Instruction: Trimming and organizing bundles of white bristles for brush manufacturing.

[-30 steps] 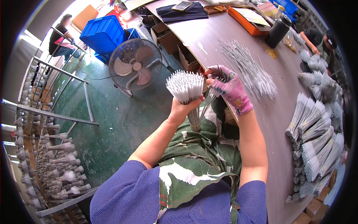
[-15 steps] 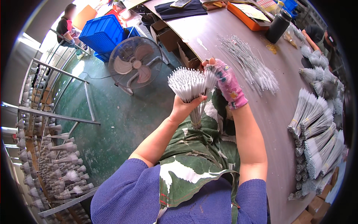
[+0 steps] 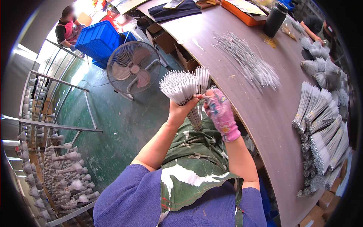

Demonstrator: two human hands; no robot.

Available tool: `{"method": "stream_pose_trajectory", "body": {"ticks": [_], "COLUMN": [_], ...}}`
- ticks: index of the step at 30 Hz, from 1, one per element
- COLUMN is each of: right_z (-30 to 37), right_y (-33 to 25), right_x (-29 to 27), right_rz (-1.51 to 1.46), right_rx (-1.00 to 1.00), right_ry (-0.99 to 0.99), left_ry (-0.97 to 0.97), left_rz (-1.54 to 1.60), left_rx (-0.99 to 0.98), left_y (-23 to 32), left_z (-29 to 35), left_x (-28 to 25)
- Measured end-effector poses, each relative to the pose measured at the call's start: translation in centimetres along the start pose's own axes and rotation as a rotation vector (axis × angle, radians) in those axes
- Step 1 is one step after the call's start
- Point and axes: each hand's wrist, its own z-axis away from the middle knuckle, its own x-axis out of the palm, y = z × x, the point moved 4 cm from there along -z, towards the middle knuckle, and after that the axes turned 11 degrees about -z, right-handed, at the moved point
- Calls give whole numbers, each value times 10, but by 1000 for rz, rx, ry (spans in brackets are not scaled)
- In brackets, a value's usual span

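My left hand [image 3: 178, 112] is wrapped round a thick bundle of thin wire brushes [image 3: 177, 86], white bristle heads up and bare wire stems converging above my lap. A smaller bunch of the same brushes [image 3: 202, 77] stands at the bundle's right side, beside my left thumb. My right hand [image 3: 217, 108], in a pink flowered glove with bare fingertips, is closed at the stems of this smaller bunch; its fingertips are partly hidden. On the table to the right lies a loose spread of similar brushes [image 3: 251, 64].
Tied brush bundles [image 3: 321, 125] are piled along the right of the table [image 3: 261, 113]. A black bottle [image 3: 275, 19] and an orange tray [image 3: 242, 13] stand at the back. A floor fan [image 3: 134, 68], blue crates [image 3: 99, 39] and a metal rack [image 3: 60, 123] are on the left. Two people are farther off.
My right hand has come down from the bristle tips to the stems beside my left thumb. The smaller bunch's heads now show uncovered. My left hand keeps its hold.
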Motion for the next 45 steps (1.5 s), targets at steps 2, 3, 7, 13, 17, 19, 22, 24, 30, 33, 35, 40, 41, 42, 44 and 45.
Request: {"method": "stream_pose_trajectory", "body": {"ticks": [2,3,7,13,17,19,22,24,30,33,35,40,41,42,44,45], "right_z": [-2,-4,-7,-7,-6,-3,-1,-3,-34,-53,-65,-63,-62,-61,-59,-57], "right_y": [6,9,13,12,11,10,10,6,-64,-74,-56,-60,-60,-62,-64,-65], "right_x": [3,5,8,13,16,18,16,11,18,23,17,4,5,6,12,18], "right_rz": [39,79,127,101,109,-89,-227,-342,129,551,85,131,130,132,133,98], "right_rx": [-40,-79,-206,-252,-268,-136,39,39,-669,-594,-93,-74,-74,-82,-91,-114], "right_ry": [32,57,104,106,123,133,129,116,79,-206,-346,-348,-348,-335,-322,-386], "left_ry": [13,23,46,55,46,41,0,13,-3,17,1,42,60,62,62,61], "left_rz": [-37,-57,-127,-128,-121,-120,-27,7,-13,4,-85,37,56,54,38,38], "left_rx": [9,16,34,48,45,41,-72,-79,-45,-32,-6,-104,-116,-116,-143,-143], "left_y": [2,3,6,6,2,1,-3,0,0,6,-1,-1,-2,-3,-7,-7], "left_z": [0,1,2,2,3,3,2,3,1,0,-3,0,1,1,0,-1], "left_x": [0,-1,1,0,-3,-4,-5,-5,-3,4,-5,-9,-9,-10,-13,-12]}}
